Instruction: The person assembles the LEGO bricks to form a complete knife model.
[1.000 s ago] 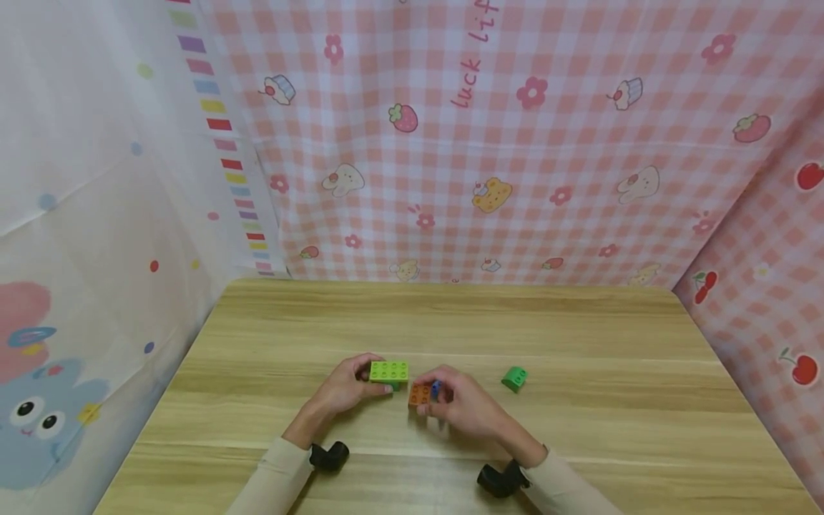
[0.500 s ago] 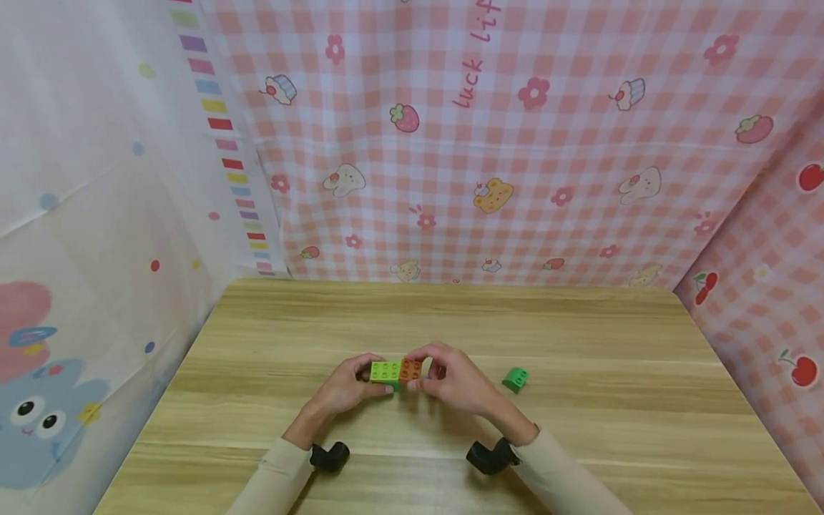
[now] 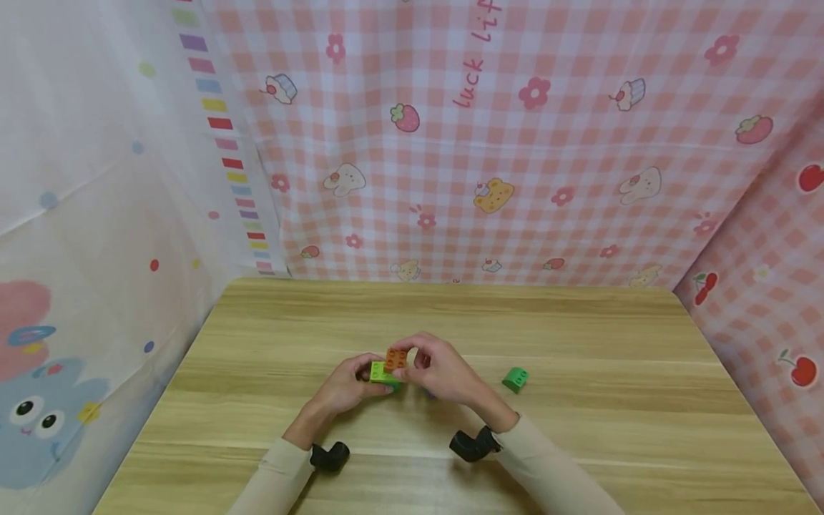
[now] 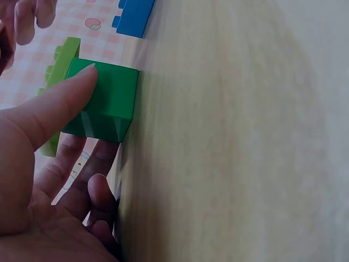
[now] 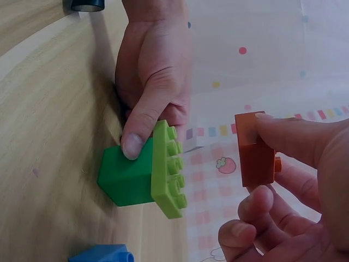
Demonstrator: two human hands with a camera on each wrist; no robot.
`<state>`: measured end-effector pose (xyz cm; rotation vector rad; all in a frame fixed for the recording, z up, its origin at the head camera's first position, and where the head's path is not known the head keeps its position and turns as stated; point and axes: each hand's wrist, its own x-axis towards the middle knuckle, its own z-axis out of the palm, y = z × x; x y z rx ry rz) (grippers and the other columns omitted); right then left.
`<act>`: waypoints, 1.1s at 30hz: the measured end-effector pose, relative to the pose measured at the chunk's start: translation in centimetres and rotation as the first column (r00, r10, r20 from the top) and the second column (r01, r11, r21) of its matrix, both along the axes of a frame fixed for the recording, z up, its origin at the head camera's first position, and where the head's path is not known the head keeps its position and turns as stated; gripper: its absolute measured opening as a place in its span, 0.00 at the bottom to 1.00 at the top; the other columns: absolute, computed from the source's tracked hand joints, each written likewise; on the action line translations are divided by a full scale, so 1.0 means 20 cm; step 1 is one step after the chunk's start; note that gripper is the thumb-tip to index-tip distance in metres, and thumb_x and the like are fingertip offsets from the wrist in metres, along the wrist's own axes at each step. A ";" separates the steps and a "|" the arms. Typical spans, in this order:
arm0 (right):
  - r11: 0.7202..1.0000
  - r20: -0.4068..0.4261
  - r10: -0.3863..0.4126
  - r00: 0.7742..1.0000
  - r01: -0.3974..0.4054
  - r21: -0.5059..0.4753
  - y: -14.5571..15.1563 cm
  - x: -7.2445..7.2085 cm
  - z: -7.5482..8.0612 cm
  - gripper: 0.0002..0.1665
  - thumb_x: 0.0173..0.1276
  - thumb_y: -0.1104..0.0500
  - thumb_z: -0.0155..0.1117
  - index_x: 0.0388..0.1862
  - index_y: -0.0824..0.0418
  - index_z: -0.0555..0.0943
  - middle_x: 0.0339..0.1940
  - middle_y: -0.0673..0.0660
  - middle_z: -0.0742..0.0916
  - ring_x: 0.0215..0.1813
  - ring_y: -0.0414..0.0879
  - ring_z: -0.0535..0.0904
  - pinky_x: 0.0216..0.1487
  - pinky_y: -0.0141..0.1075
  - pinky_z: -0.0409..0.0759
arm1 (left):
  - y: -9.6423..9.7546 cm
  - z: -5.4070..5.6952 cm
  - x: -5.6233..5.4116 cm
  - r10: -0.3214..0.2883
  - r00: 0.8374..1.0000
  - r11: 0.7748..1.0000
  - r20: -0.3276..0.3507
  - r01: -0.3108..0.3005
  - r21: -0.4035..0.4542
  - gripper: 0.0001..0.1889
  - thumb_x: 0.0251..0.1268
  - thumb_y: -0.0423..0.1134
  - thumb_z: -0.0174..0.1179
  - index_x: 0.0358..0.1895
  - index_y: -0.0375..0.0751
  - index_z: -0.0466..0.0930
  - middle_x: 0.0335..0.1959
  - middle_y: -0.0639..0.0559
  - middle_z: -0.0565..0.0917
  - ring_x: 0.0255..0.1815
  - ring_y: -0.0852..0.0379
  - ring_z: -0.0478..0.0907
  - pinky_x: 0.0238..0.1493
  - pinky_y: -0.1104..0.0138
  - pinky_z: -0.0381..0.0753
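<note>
A pink-and-white checked cloth [image 3: 450, 143], printed with flowers, strawberries and cupcakes, hangs behind a wood-grain table [image 3: 579, 443]. Two hands work near the middle of the tabletop. The right hand [image 3: 445, 368] is raised, its thumb and fingers pinching an orange studded brick [image 5: 255, 153] by opposite sides. The left hand [image 3: 350, 386] sits low, thumb on one face of a dark green brick [image 5: 125, 177] and fingers behind it, holding it at the tabletop. Joined on top of that brick is a wider, flat lime-green plate [image 5: 167, 172] with two rows of studs; the orange brick is above the plate's right part, apart from its studs. A curved green brick [image 3: 515, 380] lies on the table to the right, well apart. A blue brick [image 4: 135, 17], partly cut off in both wrist views, rests near the dark green one.
</note>
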<state>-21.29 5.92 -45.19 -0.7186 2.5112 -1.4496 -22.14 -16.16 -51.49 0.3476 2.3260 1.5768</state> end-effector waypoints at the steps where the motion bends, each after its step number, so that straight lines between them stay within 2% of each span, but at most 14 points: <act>1: 1.000 0.001 -0.004 1.000 0.004 -0.001 -0.01 -0.01 0.00 0.20 0.64 0.57 0.72 0.56 0.54 0.82 0.45 0.49 0.82 0.32 0.40 0.73 0.31 0.31 0.72 | 0.01 0.02 0.01 0.006 1.000 1.000 0.002 -0.006 -0.001 0.21 0.56 0.34 0.72 0.54 0.39 0.81 0.37 0.48 0.81 0.39 0.54 0.75 0.43 0.62 0.72; 6: 1.000 -0.003 -0.017 1.000 0.017 -0.017 -0.03 -0.03 -0.02 0.20 0.64 0.58 0.72 0.55 0.55 0.83 0.46 0.50 0.82 0.32 0.40 0.72 0.30 0.31 0.71 | 0.02 0.14 0.06 0.003 1.000 1.000 0.010 -0.004 0.022 0.20 0.58 0.30 0.70 0.54 0.35 0.80 0.36 0.47 0.81 0.38 0.53 0.74 0.43 0.61 0.71; 7: 1.000 0.000 -0.020 1.000 0.020 -0.021 -0.03 -0.03 -0.03 0.20 0.64 0.58 0.72 0.55 0.55 0.83 0.46 0.50 0.82 0.31 0.41 0.72 0.30 0.30 0.71 | 0.02 0.14 0.06 -0.004 1.000 1.000 0.014 0.004 0.030 0.20 0.58 0.30 0.70 0.54 0.35 0.80 0.36 0.47 0.81 0.38 0.53 0.74 0.43 0.61 0.71; 16: 0.999 0.025 -0.026 0.999 0.026 -0.038 -0.07 -0.06 -0.07 0.19 0.64 0.57 0.73 0.54 0.55 0.83 0.48 0.53 0.82 0.30 0.40 0.72 0.28 0.30 0.70 | 0.02 0.15 0.06 -0.009 1.000 0.999 0.025 0.008 0.032 0.19 0.59 0.32 0.70 0.54 0.36 0.80 0.39 0.47 0.81 0.40 0.53 0.74 0.45 0.61 0.71; 23: 1.000 0.006 -0.023 1.000 0.023 -0.021 -0.08 -0.06 -0.09 0.18 0.63 0.59 0.73 0.53 0.57 0.83 0.47 0.51 0.83 0.31 0.41 0.71 0.31 0.30 0.70 | 0.01 0.16 0.07 -0.011 1.000 1.000 0.012 0.011 0.025 0.18 0.59 0.32 0.70 0.53 0.36 0.81 0.39 0.48 0.81 0.41 0.53 0.74 0.45 0.61 0.70; 27: 1.000 -0.002 -0.013 1.000 0.013 -0.013 -0.08 -0.05 -0.10 0.18 0.63 0.61 0.73 0.53 0.58 0.83 0.48 0.52 0.83 0.31 0.41 0.71 0.32 0.31 0.70 | 0.01 0.13 0.05 -0.018 1.000 1.000 0.012 0.018 0.021 0.18 0.58 0.31 0.70 0.52 0.37 0.81 0.40 0.48 0.82 0.42 0.52 0.75 0.47 0.60 0.71; 33: 1.000 0.013 -0.005 1.000 0.005 0.005 -0.09 -0.06 -0.13 0.19 0.63 0.61 0.72 0.54 0.59 0.83 0.51 0.53 0.82 0.32 0.41 0.70 0.33 0.32 0.70 | 0.00 0.00 0.00 -0.013 1.000 1.000 0.011 0.013 0.020 0.20 0.58 0.33 0.71 0.55 0.39 0.80 0.43 0.49 0.83 0.44 0.54 0.76 0.49 0.60 0.71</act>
